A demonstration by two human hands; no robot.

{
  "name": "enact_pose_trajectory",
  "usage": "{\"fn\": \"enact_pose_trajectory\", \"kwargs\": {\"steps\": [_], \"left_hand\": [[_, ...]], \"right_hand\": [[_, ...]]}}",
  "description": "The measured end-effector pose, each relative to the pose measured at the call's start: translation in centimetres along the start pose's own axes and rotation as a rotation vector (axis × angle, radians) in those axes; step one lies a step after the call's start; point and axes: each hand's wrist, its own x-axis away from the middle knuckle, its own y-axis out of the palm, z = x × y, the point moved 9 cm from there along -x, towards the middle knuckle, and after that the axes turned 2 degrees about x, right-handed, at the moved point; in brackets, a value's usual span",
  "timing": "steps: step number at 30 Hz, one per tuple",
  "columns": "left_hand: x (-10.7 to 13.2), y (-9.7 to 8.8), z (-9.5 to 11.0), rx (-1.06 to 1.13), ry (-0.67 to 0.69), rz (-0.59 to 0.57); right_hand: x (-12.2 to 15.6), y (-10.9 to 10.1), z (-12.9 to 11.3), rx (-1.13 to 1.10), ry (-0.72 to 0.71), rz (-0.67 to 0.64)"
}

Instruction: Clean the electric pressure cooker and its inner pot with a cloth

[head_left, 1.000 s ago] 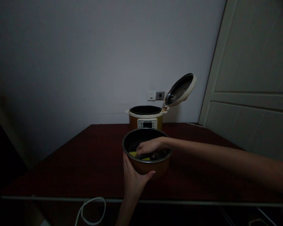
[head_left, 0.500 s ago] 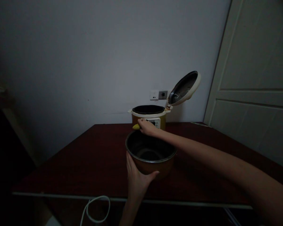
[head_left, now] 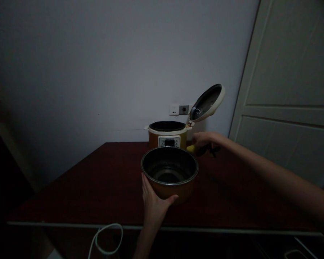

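Observation:
A rice cooker's inner pot (head_left: 182, 190) stands upright near the table's front, dark inside with a brown outer wall. My left hand (head_left: 154, 199) grips its lower left side, thumb across the front and fingers up the wall. Beyond the rim to the right, my right hand (head_left: 202, 138) is closed around a yellow and dark object (head_left: 191, 148). Its yellow end pokes out on the left and dark thin parts on the right; its kind is unclear. Behind the pot sits the rice cooker (head_left: 153, 138), its lid (head_left: 208, 104) raised to the right.
Everything stands on a dark red table (head_left: 108, 180) with a pale front edge. A white cable (head_left: 120, 237) loops below that edge at left. Wall sockets (head_left: 174, 110) are behind the cooker, and a pale panelled door (head_left: 286, 108) is at right.
My right hand has moved right with the yellow and dark object, from over the pot's far rim to beyond its right side. My left hand stays on the pot.

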Motion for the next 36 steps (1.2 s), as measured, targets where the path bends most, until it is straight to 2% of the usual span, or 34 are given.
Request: {"fn": "enact_pose_trajectory", "kwargs": {"steps": [2, 4, 7, 10, 12, 14, 16, 17, 18, 20, 23, 25, 29, 33, 36], "left_hand": [[0.0, 0.0, -0.2, 0.044, -0.014, -0.005], [0.1, 0.0, -0.5, 0.117, -0.028, -0.033], [0.3, 0.0, -1.2, 0.267, -0.051, -0.116], [0.3, -0.8, -2.2, 0.442, -0.12, -0.117], [-0.3, -2.1, -2.8, 0.551, -0.172, -0.026], [-1.3, -4.5, -3.2, 0.599, -0.184, 0.144], [-2.7, -7.0, -3.2, 0.577, -0.175, 0.299], [-3.6, -7.8, -3.1, 0.557, -0.181, 0.321], [-4.7, -8.3, -2.9, 0.54, -0.201, 0.305], [-7.1, -8.1, -2.5, 0.497, -0.243, 0.182], [-10.1, -6.5, -1.8, 0.362, -0.292, -0.063], [-11.4, -5.2, -1.7, 0.283, -0.308, -0.165], [-12.9, -3.7, -2.0, 0.24, -0.295, -0.204], [-13.2, -3.1, -2.4, 0.248, -0.295, -0.237], [-13.1, -2.5, -2.2, 0.284, -0.269, -0.302]], "right_hand": [[1.1, 0.7, 2.8, 0.131, 0.069, -0.011], [2.0, 1.7, 5.2, 0.229, 0.133, 0.072], [2.9, 5.2, 7.6, 0.274, 0.173, 0.119], [3.7, 9.8, 9.1, 0.232, 0.177, 0.008], [4.3, 11.8, 9.6, 0.177, 0.167, -0.058], [4.8, 11.7, 9.6, 0.124, 0.148, -0.007], [5.3, 9.8, 8.8, 0.031, 0.106, 0.157], [5.6, 8.7, 8.2, -0.056, 0.077, 0.228], [5.8, 7.9, 7.5, -0.177, 0.047, 0.268], [5.9, 7.1, 5.8, -0.502, -0.006, 0.24], [5.6, 7.6, 3.1, -0.938, -0.037, 0.086], [5.3, 8.1, 1.9, -1.081, -0.035, 0.031], [4.6, 8.9, 1.6, -1.127, 0.007, 0.021], [4.4, 9.5, 1.4, -1.057, -0.012, -0.015], [4.3, 10.0, 1.1, -1.086, -0.018, -0.033]]}}
